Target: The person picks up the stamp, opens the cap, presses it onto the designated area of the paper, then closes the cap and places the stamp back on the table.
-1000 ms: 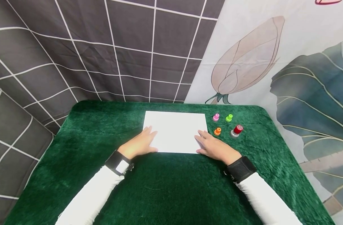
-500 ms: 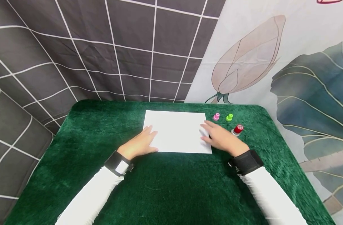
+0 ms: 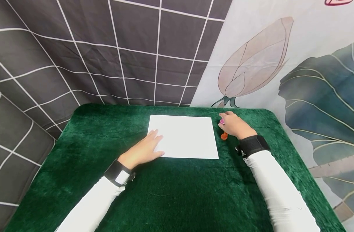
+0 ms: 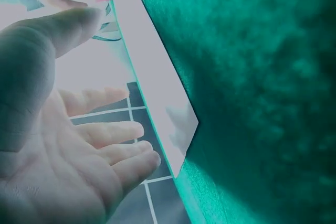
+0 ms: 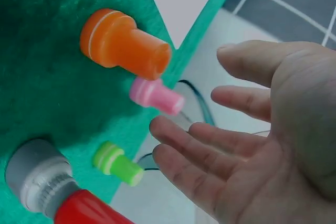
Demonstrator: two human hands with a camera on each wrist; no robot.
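Observation:
A blank white sheet of paper [image 3: 185,135] lies on the green cloth. My left hand [image 3: 142,150] is over its left edge, fingers spread and holding nothing. To the right of the paper, my right hand [image 3: 235,125] reaches over a group of small stamps with its fingers extended. In the head view its fingertips are around the pink stamp [image 3: 222,121]; the right wrist view has them just short of it. An orange stamp [image 5: 123,43] stands closer to me. The green stamp [image 5: 118,163] and a larger red-and-grey stamp [image 5: 42,177] are hidden behind this hand in the head view.
Dark green plush cloth [image 3: 177,193] covers the table. Behind it hang a grey curtain with white grid lines [image 3: 136,61] and a white flower-print curtain [image 3: 252,71]. Black bands are strapped round both wrists.
My right hand has slid right off the paper's edge, then moved away from me to the pink stamp. My left hand has stayed nearly in place at the left edge.

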